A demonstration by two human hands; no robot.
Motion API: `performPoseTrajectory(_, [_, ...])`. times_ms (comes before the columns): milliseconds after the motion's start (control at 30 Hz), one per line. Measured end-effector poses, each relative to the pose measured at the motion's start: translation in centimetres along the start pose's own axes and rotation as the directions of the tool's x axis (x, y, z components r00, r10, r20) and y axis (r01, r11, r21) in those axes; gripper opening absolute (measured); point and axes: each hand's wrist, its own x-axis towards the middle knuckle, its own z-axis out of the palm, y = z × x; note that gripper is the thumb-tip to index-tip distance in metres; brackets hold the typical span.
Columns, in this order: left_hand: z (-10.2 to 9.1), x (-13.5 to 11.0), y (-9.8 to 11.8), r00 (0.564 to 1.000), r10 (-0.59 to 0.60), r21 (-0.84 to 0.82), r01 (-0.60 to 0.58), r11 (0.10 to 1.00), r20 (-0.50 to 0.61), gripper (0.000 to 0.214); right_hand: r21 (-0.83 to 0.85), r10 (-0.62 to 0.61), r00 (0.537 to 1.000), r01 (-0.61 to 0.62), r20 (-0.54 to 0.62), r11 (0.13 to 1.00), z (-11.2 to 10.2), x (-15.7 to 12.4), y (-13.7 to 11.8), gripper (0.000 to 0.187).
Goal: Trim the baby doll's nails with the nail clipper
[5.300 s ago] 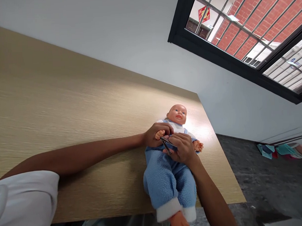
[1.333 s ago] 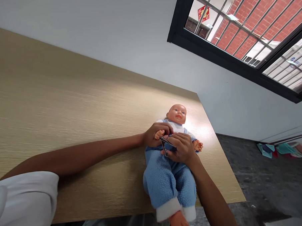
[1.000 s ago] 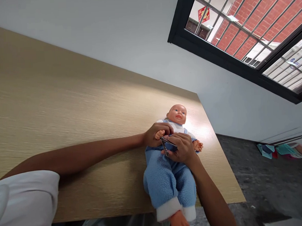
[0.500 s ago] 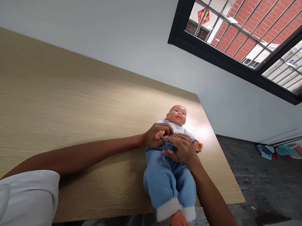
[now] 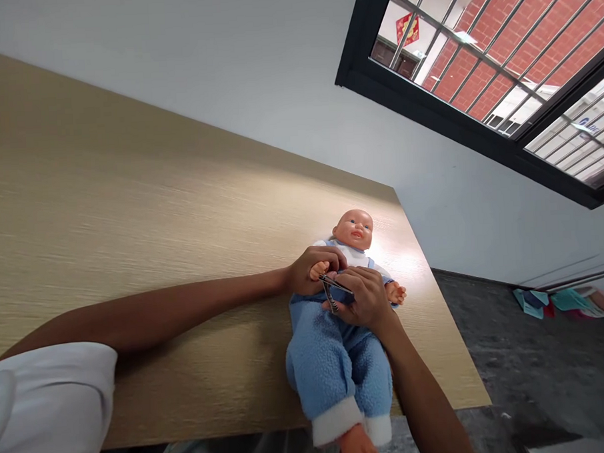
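Observation:
A baby doll point(image 5: 323, 346) in blue fleece overalls lies on its back, head away from me and feet past the table's near edge. My left hand point(image 5: 305, 270) is closed around the doll's arm, with the small doll hand point(image 5: 318, 270) showing out of the grip. In my right hand point(image 5: 366, 297) is a metal nail clipper point(image 5: 338, 285), its lever spread apart from the body. The clipper's tip is at the fingers of that doll hand; whether it touches them I cannot tell. The doll's other hand point(image 5: 395, 292) rests beside my right wrist.
The wooden table point(image 5: 131, 214) runs along a pale wall point(image 5: 215, 63), and its right edge drops to a dark floor point(image 5: 529, 377). A barred window point(image 5: 475, 65) is at the upper right. Coloured cloths point(image 5: 560, 302) lie at the far right.
The clipper's lever is slightly shifted between my fingers. Both hands, the doll and its held arm stay in place.

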Motion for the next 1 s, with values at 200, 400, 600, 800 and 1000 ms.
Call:
performPoseTrajectory(200, [0.0,-0.11,-0.17,1.0,0.0,-0.002,0.0,1.0,0.005,0.031,-0.006,0.01,1.0,-0.01,0.003,1.0,0.03,-0.03,-0.01,0.031])
performPoseTrajectory(400, [0.02,-0.07,-0.11,1.0,0.0,-0.007,0.0,1.0,0.003,0.031,-0.016,0.011,1.0,-0.011,0.006,1.0,0.08,-0.1,0.0,0.03])
performPoseTrajectory(600, [-0.01,-0.03,-0.1,1.0,-0.008,-0.005,0.008,1.0,0.005,0.033,-0.017,0.018,1.0,-0.018,0.005,1.0,0.07,-0.08,-0.03,0.031])
performPoseTrajectory(800, [0.02,-0.18,-0.24,1.0,-0.012,-0.003,0.012,1.0,0.002,0.033,-0.011,0.022,1.0,-0.022,0.007,1.0,0.05,-0.1,-0.03,0.03])
performPoseTrajectory(1000, [0.0,-0.08,-0.05,1.0,-0.007,-0.003,0.007,1.0,0.001,0.033,0.004,0.016,1.0,-0.016,0.008,1.0,-0.01,-0.02,-0.01,0.029])
